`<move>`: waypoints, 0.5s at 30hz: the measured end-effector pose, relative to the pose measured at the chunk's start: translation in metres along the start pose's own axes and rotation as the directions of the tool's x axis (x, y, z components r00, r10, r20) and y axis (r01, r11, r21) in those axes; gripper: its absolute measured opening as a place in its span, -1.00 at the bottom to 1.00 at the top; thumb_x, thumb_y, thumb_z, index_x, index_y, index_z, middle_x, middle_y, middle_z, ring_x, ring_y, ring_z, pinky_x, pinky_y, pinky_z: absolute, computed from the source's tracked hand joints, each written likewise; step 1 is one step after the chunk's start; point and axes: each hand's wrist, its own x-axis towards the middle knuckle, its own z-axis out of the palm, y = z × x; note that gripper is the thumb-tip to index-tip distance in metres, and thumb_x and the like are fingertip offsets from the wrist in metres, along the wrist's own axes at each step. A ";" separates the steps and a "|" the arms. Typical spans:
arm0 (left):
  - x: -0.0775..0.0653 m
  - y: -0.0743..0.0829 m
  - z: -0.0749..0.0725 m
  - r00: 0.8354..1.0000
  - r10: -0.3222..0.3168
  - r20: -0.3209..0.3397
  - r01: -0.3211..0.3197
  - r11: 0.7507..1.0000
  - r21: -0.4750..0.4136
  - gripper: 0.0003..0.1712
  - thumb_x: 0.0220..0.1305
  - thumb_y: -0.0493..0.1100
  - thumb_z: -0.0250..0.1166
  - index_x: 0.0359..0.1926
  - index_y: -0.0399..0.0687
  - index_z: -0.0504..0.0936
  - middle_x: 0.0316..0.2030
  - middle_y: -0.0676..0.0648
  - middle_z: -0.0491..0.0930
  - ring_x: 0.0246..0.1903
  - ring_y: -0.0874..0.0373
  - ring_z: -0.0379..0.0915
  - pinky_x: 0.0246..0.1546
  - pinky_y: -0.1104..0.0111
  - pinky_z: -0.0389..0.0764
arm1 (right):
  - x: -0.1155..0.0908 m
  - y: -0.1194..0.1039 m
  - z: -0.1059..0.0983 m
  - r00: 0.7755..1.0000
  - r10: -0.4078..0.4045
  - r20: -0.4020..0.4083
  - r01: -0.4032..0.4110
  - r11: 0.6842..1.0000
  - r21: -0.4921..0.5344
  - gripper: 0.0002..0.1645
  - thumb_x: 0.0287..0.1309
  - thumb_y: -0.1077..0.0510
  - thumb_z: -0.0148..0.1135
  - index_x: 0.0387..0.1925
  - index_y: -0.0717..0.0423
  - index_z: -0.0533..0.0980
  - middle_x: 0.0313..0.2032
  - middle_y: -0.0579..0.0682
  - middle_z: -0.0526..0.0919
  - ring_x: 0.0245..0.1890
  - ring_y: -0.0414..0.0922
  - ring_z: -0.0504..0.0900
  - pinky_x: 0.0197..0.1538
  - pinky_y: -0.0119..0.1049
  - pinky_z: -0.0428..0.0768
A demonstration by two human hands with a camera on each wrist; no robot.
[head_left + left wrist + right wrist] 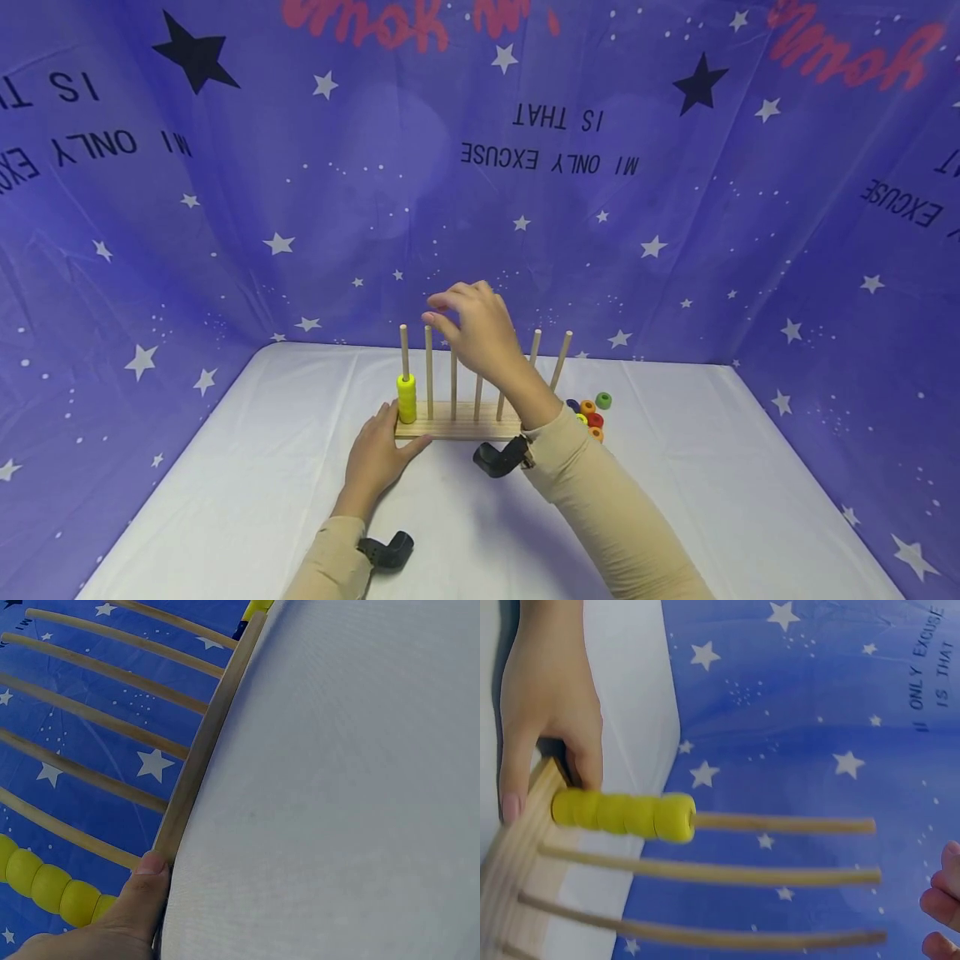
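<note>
A wooden peg rack (465,432) with a row of upright pegs stands on the table. Yellow beads (407,400) are stacked on its leftmost peg, filling the lower part of it. My left hand (377,454) grips the left end of the base, thumb (150,874) along the front edge and fingers round the far side. Above the pegs, close to the top of the second one from the left, is my right hand (480,329). Its fingers are loosely bent, thumb apart from them, and no bead shows between them. Only its fingertips (941,904) appear in the right wrist view.
Loose beads in blue, orange, yellow, red and green (603,401) lie on the white tablecloth (675,483) right of the rack, partly behind the right sleeve. A purple-blue star-patterned curtain (420,208) encloses the table at the back and sides.
</note>
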 end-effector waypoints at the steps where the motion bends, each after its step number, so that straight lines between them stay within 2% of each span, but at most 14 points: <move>1: 0.000 0.000 0.000 1.000 -0.003 0.002 0.003 1.000 0.003 0.05 0.16 0.30 0.38 0.49 -0.14 0.20 0.44 -0.31 0.26 0.45 -0.30 0.14 0.46 -0.16 0.16 | -0.002 0.003 -0.004 1.000 0.001 -0.015 -0.001 1.000 0.006 -0.68 0.30 -0.09 0.26 -0.03 -0.06 0.68 -0.08 -0.14 0.73 0.00 -0.07 0.53 0.11 -0.10 0.51; 9: 0.001 0.001 0.000 1.000 -0.010 0.021 0.010 1.000 0.001 0.07 0.17 0.31 0.36 0.50 -0.14 0.17 0.45 -0.30 0.23 0.46 -0.29 0.10 0.48 -0.14 0.13 | -0.025 0.035 -0.039 0.988 0.017 -0.153 -0.007 0.998 0.066 -0.66 0.30 -0.02 0.27 0.03 0.02 0.66 -0.09 -0.08 0.71 -0.01 -0.06 0.49 0.10 -0.10 0.47; 15: 0.002 0.000 -0.001 0.999 -0.016 0.035 0.016 1.000 0.007 0.09 0.18 0.33 0.34 0.51 -0.16 0.13 0.47 -0.33 0.19 0.46 -0.30 0.09 0.49 -0.14 0.12 | -0.052 0.063 -0.065 0.961 0.046 -0.274 -0.021 0.995 0.094 -0.67 0.27 0.07 0.32 0.00 0.14 0.66 -0.09 0.02 0.71 0.01 0.01 0.50 0.10 -0.05 0.46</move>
